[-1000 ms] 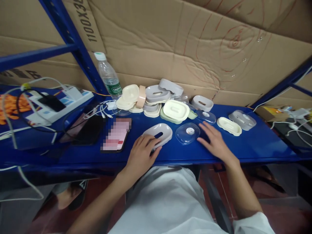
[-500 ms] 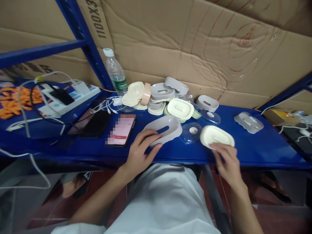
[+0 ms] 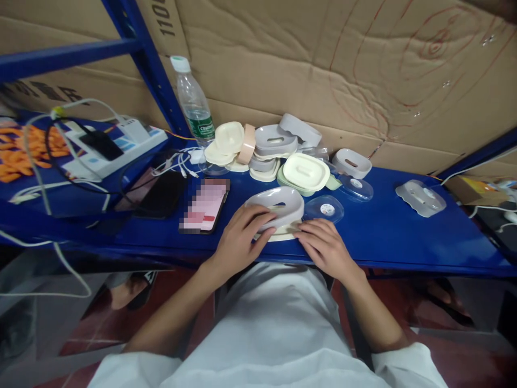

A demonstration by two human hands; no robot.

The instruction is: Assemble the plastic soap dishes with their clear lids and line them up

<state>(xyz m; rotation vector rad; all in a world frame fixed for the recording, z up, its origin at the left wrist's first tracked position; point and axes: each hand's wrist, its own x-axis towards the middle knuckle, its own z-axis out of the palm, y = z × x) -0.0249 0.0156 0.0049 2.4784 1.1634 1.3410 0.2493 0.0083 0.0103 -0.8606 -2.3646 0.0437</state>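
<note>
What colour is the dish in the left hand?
The dish in the left hand is light grey, clearest in the head view.

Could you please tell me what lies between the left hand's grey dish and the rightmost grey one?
In the head view, beside the grey dish comes a labelled clear lid, then bare blue tabletop; another clear lid sits farther back.

To the right of the right hand (image 3: 323,248), open blue tabletop (image 3: 377,231) reaches as far as a grey wavy-edged dish (image 3: 418,198). A clear lid (image 3: 325,207) blocks the way just beyond its fingers, with piled dishes (image 3: 306,171) farther off. A narrow bare strip separates the left hand (image 3: 244,240) from a phone (image 3: 208,206).
</note>
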